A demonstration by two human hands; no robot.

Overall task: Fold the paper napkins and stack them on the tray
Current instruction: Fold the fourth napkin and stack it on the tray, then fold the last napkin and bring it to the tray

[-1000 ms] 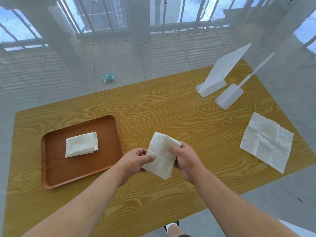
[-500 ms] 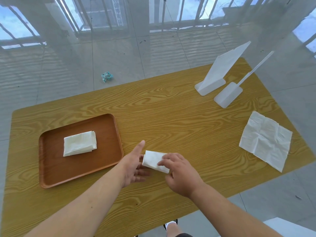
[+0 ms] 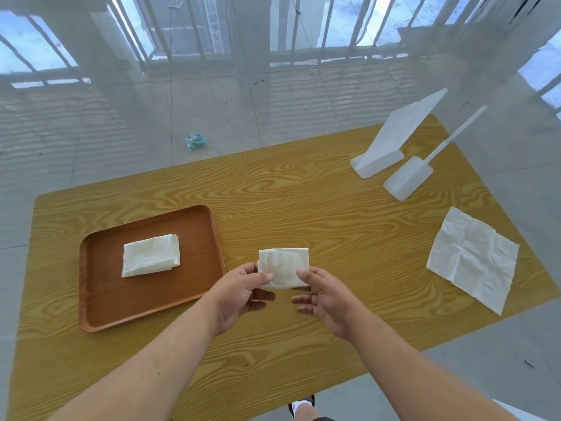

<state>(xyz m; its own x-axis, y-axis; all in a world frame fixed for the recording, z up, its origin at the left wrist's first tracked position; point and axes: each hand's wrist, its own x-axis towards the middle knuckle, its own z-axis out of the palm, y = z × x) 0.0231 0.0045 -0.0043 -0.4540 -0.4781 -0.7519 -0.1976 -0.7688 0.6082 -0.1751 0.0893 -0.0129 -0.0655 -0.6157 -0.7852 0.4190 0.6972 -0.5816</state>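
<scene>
We hold the folded napkin between both hands, just above the table, and what matters next is where the tray lies from it: off to our left, its near-right rim just beside the left hand. The left hand pinches the napkin's lower left corner between thumb and fingers; the right hand pinches the lower right corner the same way, its other fingers spread loose beneath. The napkin's long axis runs left to right across us, which roughly matches the lie of the folded stack already resting in the middle of the tray, tilted only slightly. So we judge the coming move to be a sideways carry to the left with little turning, and the left hand, being nearer the tray, seems best placed to lead it. One unfolded napkin waits flat on the table well apart on our right, nearer the right hand, so the task looks partly done.
</scene>
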